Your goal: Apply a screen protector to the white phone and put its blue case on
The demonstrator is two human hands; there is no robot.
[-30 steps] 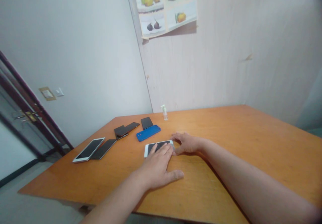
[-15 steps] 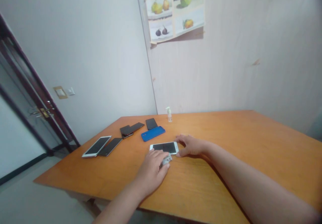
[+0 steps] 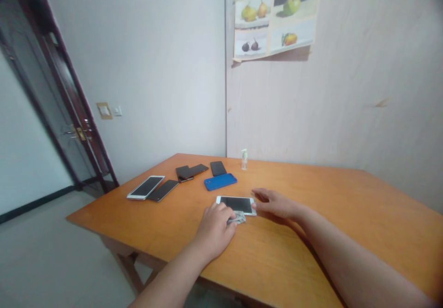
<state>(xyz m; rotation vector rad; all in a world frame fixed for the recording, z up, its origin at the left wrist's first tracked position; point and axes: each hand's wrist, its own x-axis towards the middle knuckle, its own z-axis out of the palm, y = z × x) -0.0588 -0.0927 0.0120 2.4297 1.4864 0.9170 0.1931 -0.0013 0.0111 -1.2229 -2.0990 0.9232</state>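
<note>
A white-framed smartphone (image 3: 236,203) with a dark screen lies flat on the wooden table in front of me. My left hand (image 3: 215,228) is closed on a small crumpled grey-white cloth (image 3: 238,217) at the phone's near edge. Part of that edge is hidden behind the fingers and cloth. At the phone's right end is my right hand (image 3: 277,204), with thumb and fingers apart and nothing held. Its thumb is at the phone's corner; whether it touches is unclear.
Beyond the phone lie a blue phone (image 3: 220,182) and a black phone (image 3: 218,168). Two dark phones (image 3: 194,172) overlap farther left. A white tablet (image 3: 146,187) and another dark phone (image 3: 163,190) lie at the left. A clear pump bottle (image 3: 244,160) stands at the back.
The view has tilted and shifted, moving the wall pictures rightward. My right hand's fingers have opened and eased off the phone's right end. More of the cloth shows beside my left hand.
</note>
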